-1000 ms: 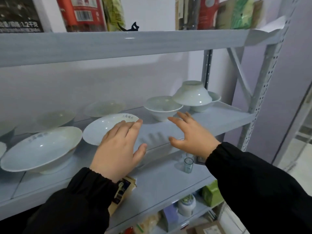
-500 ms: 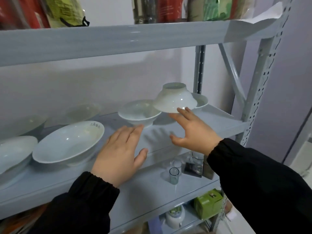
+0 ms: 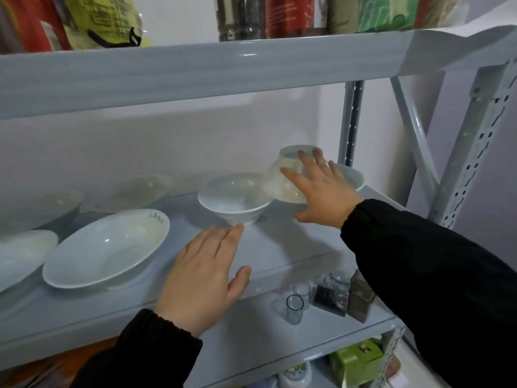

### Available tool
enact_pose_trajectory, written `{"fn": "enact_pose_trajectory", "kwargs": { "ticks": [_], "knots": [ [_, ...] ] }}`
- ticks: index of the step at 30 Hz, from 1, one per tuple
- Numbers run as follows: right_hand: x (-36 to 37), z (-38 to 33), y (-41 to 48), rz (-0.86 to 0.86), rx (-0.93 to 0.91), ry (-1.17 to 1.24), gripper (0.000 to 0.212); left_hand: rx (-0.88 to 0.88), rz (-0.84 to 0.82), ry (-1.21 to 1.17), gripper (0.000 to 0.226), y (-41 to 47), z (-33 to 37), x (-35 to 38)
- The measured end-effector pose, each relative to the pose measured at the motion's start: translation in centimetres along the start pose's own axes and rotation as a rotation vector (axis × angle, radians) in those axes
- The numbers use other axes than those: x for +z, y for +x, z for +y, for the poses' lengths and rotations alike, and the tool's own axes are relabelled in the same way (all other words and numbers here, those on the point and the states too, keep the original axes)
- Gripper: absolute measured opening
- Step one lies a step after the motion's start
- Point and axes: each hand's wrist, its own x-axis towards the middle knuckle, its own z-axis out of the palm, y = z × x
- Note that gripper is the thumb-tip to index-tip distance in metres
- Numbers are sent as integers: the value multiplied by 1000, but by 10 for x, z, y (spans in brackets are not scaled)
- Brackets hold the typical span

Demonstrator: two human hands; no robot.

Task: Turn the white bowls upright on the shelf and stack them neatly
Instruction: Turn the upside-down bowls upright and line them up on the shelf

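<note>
White inverted bowl (image 3: 277,189) at the right end of the shelf (image 3: 279,247), propped against an upright bowl (image 3: 232,203). Right hand (image 3: 324,194) splayed flat over it, apparently touching, not gripping. Left hand (image 3: 204,273) relaxed, hovering nearby, holding nothing. Not flipped yet; turning and stacking left.

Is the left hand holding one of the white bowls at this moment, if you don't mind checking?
No, the left hand is spread open over the shelf, fingers straight, with nothing in its grasp.
</note>
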Motion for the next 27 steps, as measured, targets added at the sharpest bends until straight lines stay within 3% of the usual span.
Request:
{"fn": "enact_pose_trajectory", "kwargs": {
  "ticks": [5, 13, 24, 27],
  "knots": [
    [4, -4, 19, -39, 46, -64, 104, 35, -14, -29, 67, 2, -19, 6],
    [-2, -19, 26, -12, 110, -36, 90, 93, 4, -99, 68, 10, -43, 14],
    [-23, -27, -6, 222, 158, 32, 88, 122, -50, -52, 73, 36, -40, 26],
    [-30, -17, -12, 282, 169, 71, 88, 134, -137, 6, 74, 49, -32, 31]
  ]
}}
